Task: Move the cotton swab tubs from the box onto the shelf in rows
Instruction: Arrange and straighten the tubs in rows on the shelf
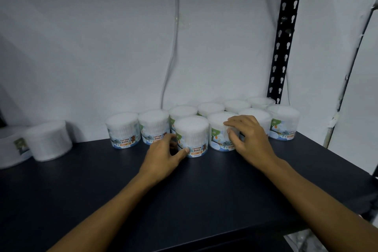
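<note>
Several clear cotton swab tubs with "COTTON BUDS" labels stand in two rows at the back of the dark shelf (143,186). My left hand (163,154) wraps around the base of the leftmost front-row tub (192,135), thumb on its front. My right hand (248,139) grips the neighbouring front-row tub (217,127) from its right side, fingers over the lid's edge. Both tubs stand upright on the shelf. The box is out of view.
Two more tubs (49,139) stand apart at the shelf's far left. A black perforated upright (283,35) rises at the back right. A cable (173,47) hangs down the white wall behind the tubs.
</note>
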`<state>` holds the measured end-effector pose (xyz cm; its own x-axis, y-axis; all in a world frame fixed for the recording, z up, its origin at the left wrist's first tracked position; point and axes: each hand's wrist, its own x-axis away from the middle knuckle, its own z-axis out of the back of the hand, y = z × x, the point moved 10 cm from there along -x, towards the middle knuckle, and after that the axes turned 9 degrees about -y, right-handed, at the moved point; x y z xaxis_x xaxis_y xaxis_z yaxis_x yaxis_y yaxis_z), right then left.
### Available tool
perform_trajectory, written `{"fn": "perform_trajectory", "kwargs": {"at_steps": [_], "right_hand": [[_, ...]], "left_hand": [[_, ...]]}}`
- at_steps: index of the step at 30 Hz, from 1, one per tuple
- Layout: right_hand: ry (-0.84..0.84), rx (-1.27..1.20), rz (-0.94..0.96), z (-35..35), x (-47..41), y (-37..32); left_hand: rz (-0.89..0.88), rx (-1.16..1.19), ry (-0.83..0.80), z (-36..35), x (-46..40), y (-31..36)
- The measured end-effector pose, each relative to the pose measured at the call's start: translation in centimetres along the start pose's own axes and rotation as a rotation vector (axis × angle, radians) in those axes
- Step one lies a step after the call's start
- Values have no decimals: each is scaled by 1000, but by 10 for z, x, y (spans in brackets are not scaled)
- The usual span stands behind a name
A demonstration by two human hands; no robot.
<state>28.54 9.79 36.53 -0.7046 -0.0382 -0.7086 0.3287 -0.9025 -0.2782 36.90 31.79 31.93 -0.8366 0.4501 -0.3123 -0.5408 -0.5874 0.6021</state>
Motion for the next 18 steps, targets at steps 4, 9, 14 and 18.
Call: {"fn": "perform_trajectory", "kwargs": {"at_steps": [4,9,14,18], "right_hand": [[19,21,-1,2,2,-5],[101,96,91,12,8,-42],[-161,-22,319,-45,22,-125],[-390,-108,333,-108,10,-185]], "left_hand": [[-14,-22,-19,0,2,3],[-44,-156,-22,11,17,4],[-64,-329,-80,43,47,-24],[31,-423,-60,96,75,-75]]}}
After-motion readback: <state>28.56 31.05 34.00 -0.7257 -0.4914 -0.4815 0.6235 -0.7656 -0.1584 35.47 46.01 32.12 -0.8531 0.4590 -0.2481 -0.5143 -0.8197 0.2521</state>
